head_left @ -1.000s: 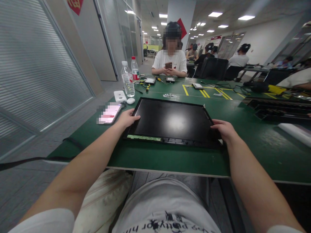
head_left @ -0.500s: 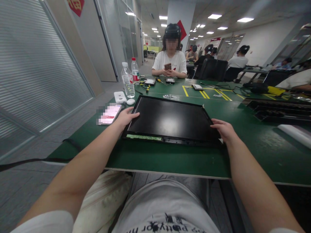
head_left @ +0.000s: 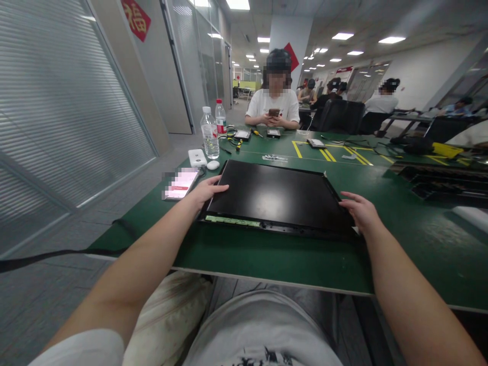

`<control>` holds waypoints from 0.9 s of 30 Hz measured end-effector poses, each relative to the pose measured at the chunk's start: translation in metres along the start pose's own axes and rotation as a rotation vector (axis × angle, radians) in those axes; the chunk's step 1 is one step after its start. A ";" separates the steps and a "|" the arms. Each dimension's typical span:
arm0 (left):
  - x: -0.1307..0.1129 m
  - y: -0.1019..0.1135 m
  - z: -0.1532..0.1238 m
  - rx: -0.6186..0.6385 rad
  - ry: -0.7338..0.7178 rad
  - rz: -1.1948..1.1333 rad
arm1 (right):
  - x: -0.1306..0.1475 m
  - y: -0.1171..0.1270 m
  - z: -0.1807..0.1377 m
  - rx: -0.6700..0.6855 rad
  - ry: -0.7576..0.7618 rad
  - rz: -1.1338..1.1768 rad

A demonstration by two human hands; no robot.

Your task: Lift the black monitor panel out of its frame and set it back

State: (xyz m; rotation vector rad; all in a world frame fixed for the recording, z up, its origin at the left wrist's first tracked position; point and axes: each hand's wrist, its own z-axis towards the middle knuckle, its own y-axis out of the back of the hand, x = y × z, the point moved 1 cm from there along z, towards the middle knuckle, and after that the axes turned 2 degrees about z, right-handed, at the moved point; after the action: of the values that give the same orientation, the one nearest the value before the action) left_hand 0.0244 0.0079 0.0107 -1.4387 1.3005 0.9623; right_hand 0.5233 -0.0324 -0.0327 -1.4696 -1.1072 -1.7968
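The green desk (head_left: 267,254) carries a black display panel (head_left: 278,195) lying flat near its front edge. The left hand (head_left: 208,190) rests on the panel's left edge and the right hand (head_left: 360,211) on its right edge. Both have their fingers stretched out flat, not closed round it. A phone (head_left: 182,184) lies just beside the left hand, and a water bottle (head_left: 209,133) stands farther back along the desk's left edge.

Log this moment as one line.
left hand: fingers flat on left edge of black panel | right hand: on its right edge | black panel: lying on green table | phone: beside left hand
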 end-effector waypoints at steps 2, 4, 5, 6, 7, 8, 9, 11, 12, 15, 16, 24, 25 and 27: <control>-0.001 0.000 -0.001 -0.003 -0.025 0.017 | 0.003 -0.001 -0.003 -0.038 0.031 -0.022; -0.002 0.000 -0.001 -0.001 -0.062 0.033 | 0.006 -0.003 -0.006 -0.052 0.048 -0.045; -0.002 0.001 -0.001 -0.001 -0.079 0.041 | 0.008 -0.003 -0.008 -0.049 0.048 -0.057; -0.002 0.002 0.000 -0.005 -0.093 0.049 | 0.009 -0.003 -0.009 -0.041 0.044 -0.070; -0.002 0.003 0.000 -0.008 -0.102 0.057 | 0.010 -0.004 -0.010 -0.033 0.036 -0.083; -0.001 0.003 0.001 -0.006 -0.108 0.063 | 0.010 -0.004 -0.011 -0.027 0.026 -0.093; 0.000 0.004 0.002 -0.001 -0.112 0.068 | 0.010 -0.004 -0.011 -0.024 0.018 -0.102; 0.002 0.004 0.003 0.017 -0.113 0.076 | 0.009 -0.004 -0.011 -0.024 0.014 -0.122; 0.003 0.004 0.003 0.027 -0.115 0.077 | 0.009 -0.004 -0.010 -0.025 0.019 -0.136; 0.005 0.002 0.004 0.056 -0.119 0.067 | 0.006 -0.003 -0.008 -0.037 0.038 -0.186; 0.005 0.002 0.004 0.065 -0.121 0.062 | 0.006 -0.004 -0.008 -0.048 0.039 -0.198; 0.007 0.004 0.006 0.108 -0.153 0.038 | 0.007 -0.005 -0.008 -0.087 0.006 -0.225; 0.007 0.004 0.007 0.110 -0.163 0.042 | 0.007 -0.005 -0.008 -0.093 0.004 -0.229; 0.006 0.003 0.006 0.118 -0.194 0.042 | 0.008 -0.005 -0.008 -0.108 0.006 -0.234</control>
State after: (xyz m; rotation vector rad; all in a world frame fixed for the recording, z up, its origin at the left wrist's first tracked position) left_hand 0.0225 0.0126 0.0026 -1.2011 1.2272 1.0095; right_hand 0.5135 -0.0359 -0.0268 -1.4434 -1.2393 -2.0475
